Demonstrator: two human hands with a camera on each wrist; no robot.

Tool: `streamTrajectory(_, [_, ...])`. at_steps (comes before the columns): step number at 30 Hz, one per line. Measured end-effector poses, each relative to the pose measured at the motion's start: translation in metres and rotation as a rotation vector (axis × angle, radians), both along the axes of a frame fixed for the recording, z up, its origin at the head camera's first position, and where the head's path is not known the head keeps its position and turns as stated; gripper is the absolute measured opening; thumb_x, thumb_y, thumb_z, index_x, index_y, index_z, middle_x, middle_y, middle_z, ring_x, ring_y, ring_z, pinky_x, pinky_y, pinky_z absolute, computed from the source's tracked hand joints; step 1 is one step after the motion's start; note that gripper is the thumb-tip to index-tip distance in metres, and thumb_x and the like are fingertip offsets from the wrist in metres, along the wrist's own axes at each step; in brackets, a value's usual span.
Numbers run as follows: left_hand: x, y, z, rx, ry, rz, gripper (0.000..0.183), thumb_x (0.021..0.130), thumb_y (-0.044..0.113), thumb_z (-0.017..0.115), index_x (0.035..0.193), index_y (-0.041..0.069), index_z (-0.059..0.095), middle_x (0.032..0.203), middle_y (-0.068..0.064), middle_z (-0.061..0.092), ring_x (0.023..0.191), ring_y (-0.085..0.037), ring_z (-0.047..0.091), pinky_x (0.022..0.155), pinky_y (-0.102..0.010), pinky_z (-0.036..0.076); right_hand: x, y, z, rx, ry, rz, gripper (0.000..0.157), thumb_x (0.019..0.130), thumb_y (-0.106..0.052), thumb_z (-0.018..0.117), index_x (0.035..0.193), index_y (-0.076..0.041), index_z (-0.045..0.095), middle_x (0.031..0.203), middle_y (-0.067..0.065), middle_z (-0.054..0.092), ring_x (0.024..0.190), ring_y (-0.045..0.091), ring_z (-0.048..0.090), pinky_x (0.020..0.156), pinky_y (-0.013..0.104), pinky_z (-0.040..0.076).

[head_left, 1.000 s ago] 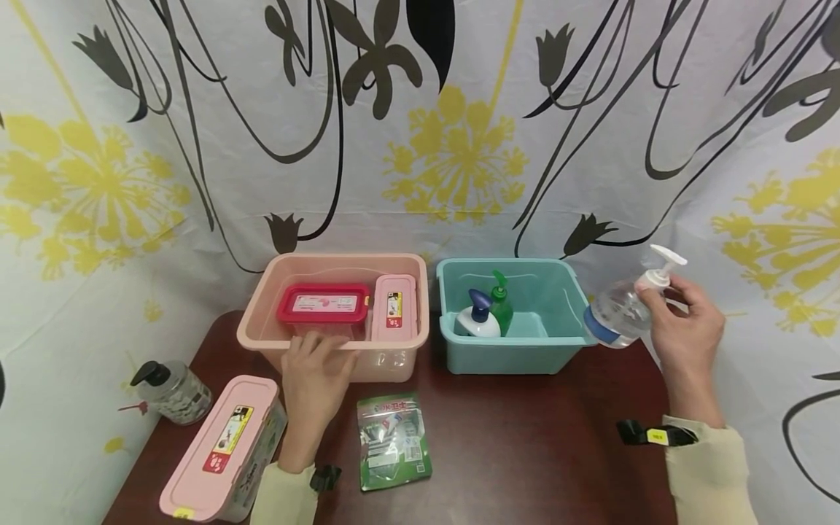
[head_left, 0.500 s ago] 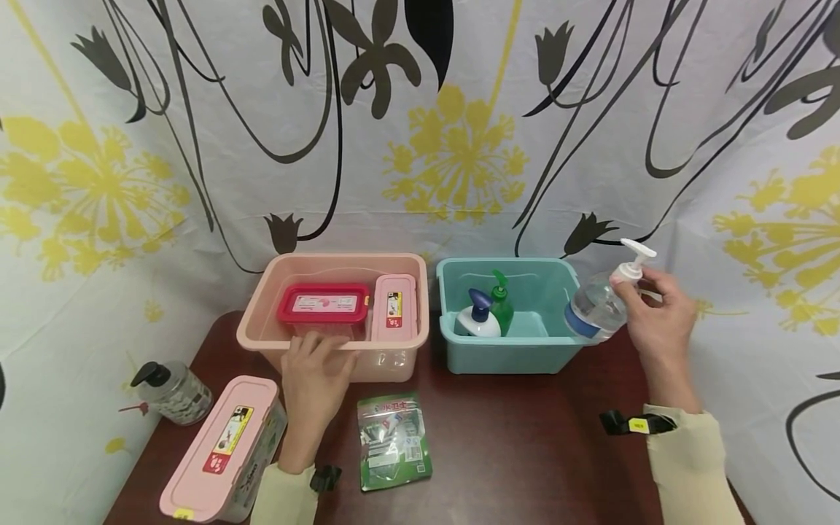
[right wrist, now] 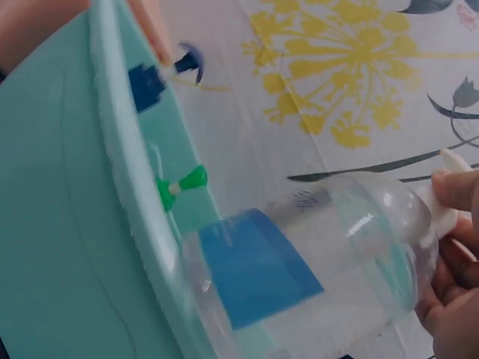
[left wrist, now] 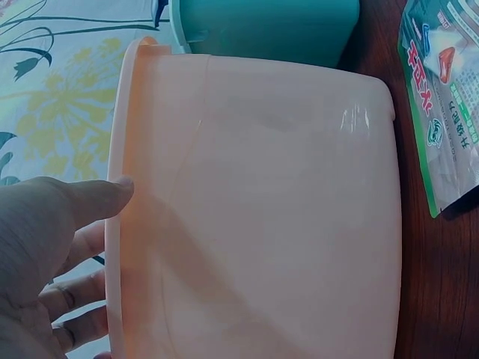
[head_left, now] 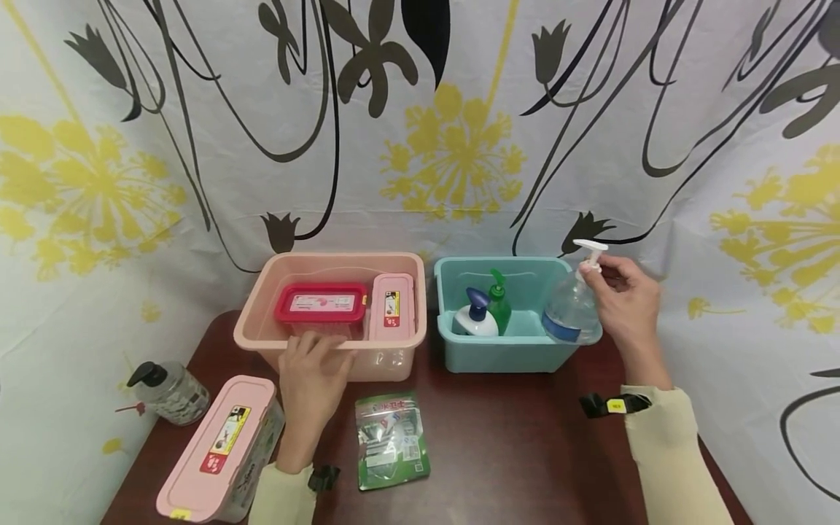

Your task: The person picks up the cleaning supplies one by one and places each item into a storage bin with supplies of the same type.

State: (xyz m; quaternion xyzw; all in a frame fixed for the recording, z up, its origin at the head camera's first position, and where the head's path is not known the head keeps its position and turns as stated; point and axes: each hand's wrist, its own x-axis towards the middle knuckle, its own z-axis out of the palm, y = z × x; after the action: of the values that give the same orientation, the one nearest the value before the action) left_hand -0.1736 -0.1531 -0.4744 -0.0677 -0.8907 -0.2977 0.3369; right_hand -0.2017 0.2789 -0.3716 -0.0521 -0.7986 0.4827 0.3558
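My right hand grips a clear pump bottle by its white neck. The bottle, with a blue label band, tilts over the right end of the teal bin. In the right wrist view, the bottle's base overlaps the bin's rim. Inside that bin stand a white bottle with a blue pump and a green pump bottle. My left hand holds the front rim of the peach bin, thumb outside and fingers over the edge. That bin contains a red-lidded box and a pink-lidded box.
A green pouch lies on the dark table before the bins. At the left are a long pink-lidded container and a clear bottle with a black pump. Patterned cloth hangs behind the bins.
My right hand has moved left with the clear pump bottle, from beside the teal bin to over its right end. My left hand stays on the peach bin's rim.
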Motion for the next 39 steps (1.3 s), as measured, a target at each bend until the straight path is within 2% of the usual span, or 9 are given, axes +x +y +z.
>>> streamTrajectory(5, [0.000,0.000,-0.001,0.008,-0.002,0.002,0.034,0.067,0.032,0.084,0.097,0.021,0.072,0.094,-0.001,0.061,0.094,-0.023,0.049,0.084,-0.047,0.034,0.003,-0.021,0.012,0.032,0.002,0.077,0.030,0.082,-0.016,0.072,0.105,0.003,0.067,0.094,-0.003,0.063,0.080,-0.001,0.060,0.070,0.008,0.045])
streamTrajectory(10, [-0.001,0.000,-0.003,0.007,-0.015,0.006,0.034,0.067,0.033,0.084,0.097,0.021,0.072,0.095,0.000,0.062,0.095,-0.023,0.049,0.085,-0.047,0.034,-0.005,-0.024,0.007,0.042,-0.009,0.060,0.030,0.083,-0.019,0.072,0.104,0.001,0.067,0.096,0.002,0.062,0.079,0.000,0.059,0.069,0.009,0.045])
streamTrajectory(16, [0.000,-0.001,-0.003,-0.007,-0.008,0.017,0.034,0.067,0.033,0.084,0.097,0.021,0.072,0.094,0.000,0.062,0.093,-0.023,0.049,0.083,-0.047,0.035,-0.023,-0.013,-0.012,0.022,0.014,0.053,0.030,0.081,-0.024,0.074,0.104,-0.004,0.069,0.094,-0.002,0.062,0.079,0.003,0.059,0.067,0.010,0.046])
streamTrajectory(23, [-0.001,-0.001,-0.003,-0.007,-0.005,0.014,0.035,0.067,0.032,0.085,0.097,0.021,0.072,0.093,0.000,0.061,0.093,-0.023,0.049,0.084,-0.047,0.034,-0.031,-0.012,-0.034,0.053,-0.062,0.014,0.034,0.079,-0.038,0.073,0.102,-0.013,0.069,0.092,-0.006,0.062,0.080,0.002,0.059,0.067,0.010,0.044])
streamTrajectory(30, [0.000,-0.001,-0.003,-0.006,-0.003,0.011,0.035,0.067,0.032,0.085,0.097,0.021,0.071,0.093,-0.001,0.061,0.092,-0.023,0.048,0.083,-0.047,0.034,-0.039,-0.017,-0.062,0.107,-0.062,-0.001,0.031,0.080,-0.039,0.072,0.098,-0.013,0.070,0.092,0.000,0.065,0.078,-0.001,0.057,0.068,0.014,0.042])
streamTrajectory(34, [0.000,-0.001,-0.001,-0.003,-0.004,0.013,0.035,0.068,0.034,0.084,0.098,0.021,0.071,0.093,0.000,0.061,0.092,-0.023,0.048,0.084,-0.047,0.035,-0.043,-0.019,-0.077,0.162,-0.133,0.045,0.033,0.080,-0.039,0.072,0.101,-0.013,0.070,0.096,0.004,0.066,0.084,0.008,0.061,0.072,0.022,0.046])
streamTrajectory(39, [-0.001,-0.001,0.000,-0.004,-0.007,0.011,0.034,0.069,0.036,0.082,0.098,0.021,0.072,0.093,0.001,0.061,0.093,-0.023,0.049,0.083,-0.046,0.034,-0.046,-0.020,-0.085,0.271,-0.284,0.159,0.048,0.080,-0.045,0.070,0.116,-0.015,0.063,0.113,0.006,0.064,0.105,0.023,0.057,0.088,0.042,0.045])
